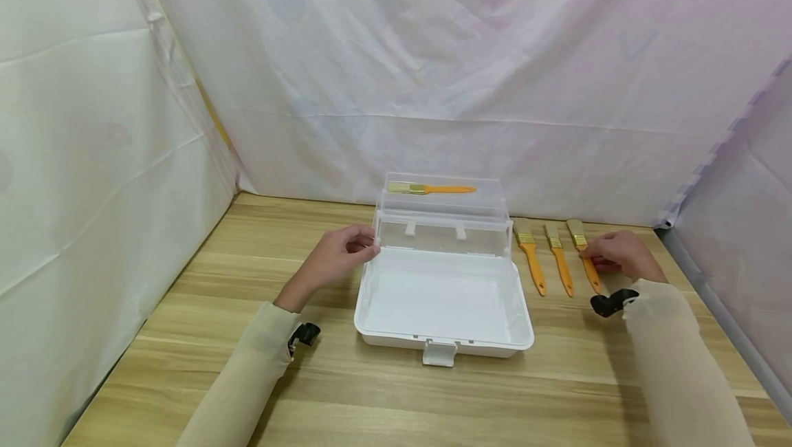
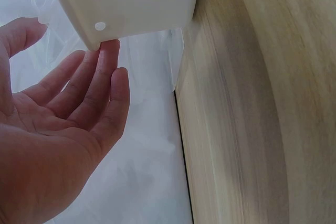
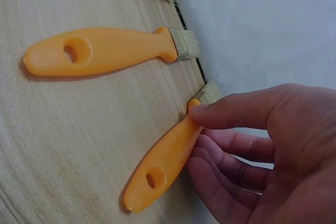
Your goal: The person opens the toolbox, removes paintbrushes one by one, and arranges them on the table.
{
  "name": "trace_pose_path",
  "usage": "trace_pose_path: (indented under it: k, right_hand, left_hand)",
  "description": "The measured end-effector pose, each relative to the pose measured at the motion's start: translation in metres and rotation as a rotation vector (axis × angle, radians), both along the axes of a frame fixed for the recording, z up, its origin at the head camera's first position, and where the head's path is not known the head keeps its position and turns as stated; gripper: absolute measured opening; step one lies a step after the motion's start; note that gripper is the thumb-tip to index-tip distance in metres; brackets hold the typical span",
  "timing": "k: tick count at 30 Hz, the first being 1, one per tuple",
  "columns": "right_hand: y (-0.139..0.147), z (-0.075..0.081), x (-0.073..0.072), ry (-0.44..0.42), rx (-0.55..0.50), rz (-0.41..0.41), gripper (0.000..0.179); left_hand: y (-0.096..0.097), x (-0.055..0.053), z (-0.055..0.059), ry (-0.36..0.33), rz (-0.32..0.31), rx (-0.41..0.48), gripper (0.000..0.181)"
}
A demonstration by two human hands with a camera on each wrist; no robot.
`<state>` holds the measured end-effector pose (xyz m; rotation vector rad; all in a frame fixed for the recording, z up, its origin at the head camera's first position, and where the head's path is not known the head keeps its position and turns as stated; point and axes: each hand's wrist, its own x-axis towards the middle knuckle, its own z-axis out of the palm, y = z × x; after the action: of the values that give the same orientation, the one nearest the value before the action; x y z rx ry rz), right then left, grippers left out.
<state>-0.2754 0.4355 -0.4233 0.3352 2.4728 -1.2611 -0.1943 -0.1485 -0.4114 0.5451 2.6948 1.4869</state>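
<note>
A white plastic box [image 1: 442, 302] stands with its clear lid [image 1: 442, 234] raised at the back. On the left, my left hand [image 1: 340, 251] touches the box's rear corner and lid, its thumb in front. In the left wrist view, the fingertips [image 2: 108, 51] meet the corner with only a slight bend. My right hand [image 1: 621, 254] pinches the rightmost paintbrush [image 3: 165, 156] near its bristle end, thumb on top of the orange handle and fingers curled at its side. That brush lies close along the tabletop, bristles pointing away.
Two more paintbrushes, a wider one [image 1: 533, 265] and a narrower one [image 1: 561, 265], lie between the box and my right hand. Another paintbrush [image 1: 448, 190] rests sideways in the raised clear lid. White cloth [image 1: 433, 89] hangs behind the wooden table [image 1: 204, 282].
</note>
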Motion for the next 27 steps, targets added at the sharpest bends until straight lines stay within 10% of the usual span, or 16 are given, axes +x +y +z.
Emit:
trace_pose_path:
  k: [27]
  right_hand:
    - [-0.014,0.018,0.003,0.131,0.197,0.032,0.034]
  left_hand:
    - [0.001,0.002,0.002,-0.006,0.011,-0.015,0.039]
